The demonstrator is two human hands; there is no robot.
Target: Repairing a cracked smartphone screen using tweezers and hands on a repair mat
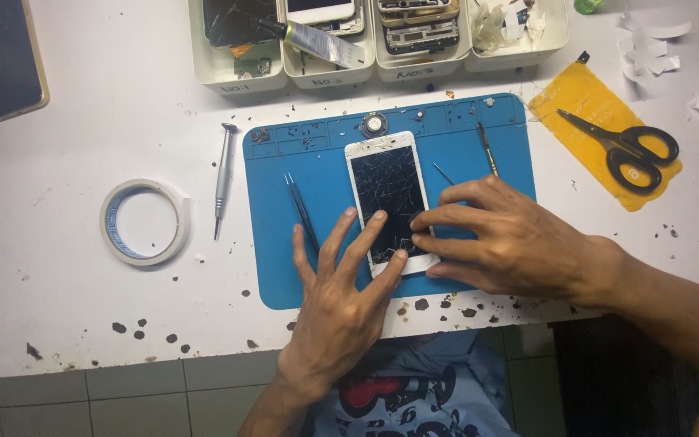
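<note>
Both hands on a cracked phone (390,202)
Left hand (341,299) and right hand (511,239), fingers spread flat, press it mid blue mat (285,275); neither grips.

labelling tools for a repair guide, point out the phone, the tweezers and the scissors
phone (386,174), head view, on the cracked screen's upper half
tweezers (299,205), head view, mid-length of the arms
scissors (639,154), head view, between the black handle loops

White table (82,307), blue mat (285,275), tape roll (144,222), screwdriver (222,178), scissors (626,146)

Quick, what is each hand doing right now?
Left hand: open, fingers spread on the cracked white phone.
Right hand: open, fingertips pressing the phone's right edge; holding nothing.
</note>
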